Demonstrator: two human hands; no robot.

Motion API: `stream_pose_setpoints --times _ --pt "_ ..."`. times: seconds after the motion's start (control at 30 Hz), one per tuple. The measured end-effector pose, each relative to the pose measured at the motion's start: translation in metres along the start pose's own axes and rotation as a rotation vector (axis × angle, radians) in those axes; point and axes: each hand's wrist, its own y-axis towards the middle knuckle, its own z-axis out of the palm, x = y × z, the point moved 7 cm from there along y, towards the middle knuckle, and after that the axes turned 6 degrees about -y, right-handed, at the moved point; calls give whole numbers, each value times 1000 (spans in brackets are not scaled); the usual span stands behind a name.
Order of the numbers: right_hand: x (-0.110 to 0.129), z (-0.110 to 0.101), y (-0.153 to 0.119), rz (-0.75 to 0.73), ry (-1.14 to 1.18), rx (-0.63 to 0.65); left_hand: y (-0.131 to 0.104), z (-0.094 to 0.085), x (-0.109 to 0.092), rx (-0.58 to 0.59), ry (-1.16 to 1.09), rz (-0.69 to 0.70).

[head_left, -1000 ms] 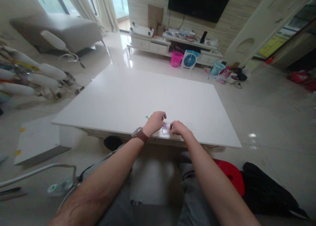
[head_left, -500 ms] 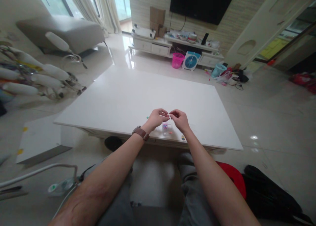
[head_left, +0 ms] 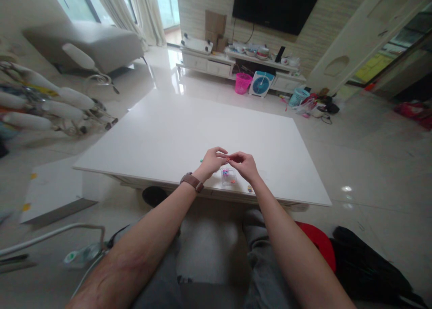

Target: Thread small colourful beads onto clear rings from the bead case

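Note:
Above the white table [head_left: 189, 124], near its front edge, my two hands meet at the fingertips. Between them shows a small orange-red piece [head_left: 228, 159], too small to name. My right hand [head_left: 246, 165] pinches it from the right with thumb and forefinger. My left hand [head_left: 211, 161], with a brown-strapped watch [head_left: 193, 181] on its wrist, has its fingers bent together against the same spot; what they grip is hidden. Just below the hands stands a small clear box [head_left: 228, 182] with purple, pink and orange bits inside. A tiny green piece [head_left: 201, 161] lies left of my left hand.
A small yellow and blue item [head_left: 249, 188] lies by the table's front edge, near my right wrist. On the floor beyond are a pink basket [head_left: 243, 82], a blue fan [head_left: 261, 84] and a light blue basket [head_left: 299, 97]. White-padded metal equipment [head_left: 64, 106] stands left.
My right fingertips have moved slightly left, closing the small gap to my left fingertips. The orange-red piece now shows between them. The box and table things stay put.

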Motion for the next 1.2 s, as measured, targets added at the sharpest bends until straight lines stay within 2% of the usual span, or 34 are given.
stream_pose_setpoints --times 0.27,0.47,0.57,0.7,0.9,1.2 --pt "-4 1 1 -7 6 14 2 1 1 -3 -58 -4" --pt "-7 -4 5 23 92 -60 2 11 4 17 -314 -80" --pt "-8 -7 5 27 79 -97 0 12 3 31 -370 -80" --pt "-6 -7 4 36 44 -89 -1 8 1 25 -308 -42" --pt "4 -7 1 -32 18 -60 3 2 3 10 -216 5" --pt "-2 -1 1 36 115 -7 6 -1 3 19 -110 45"
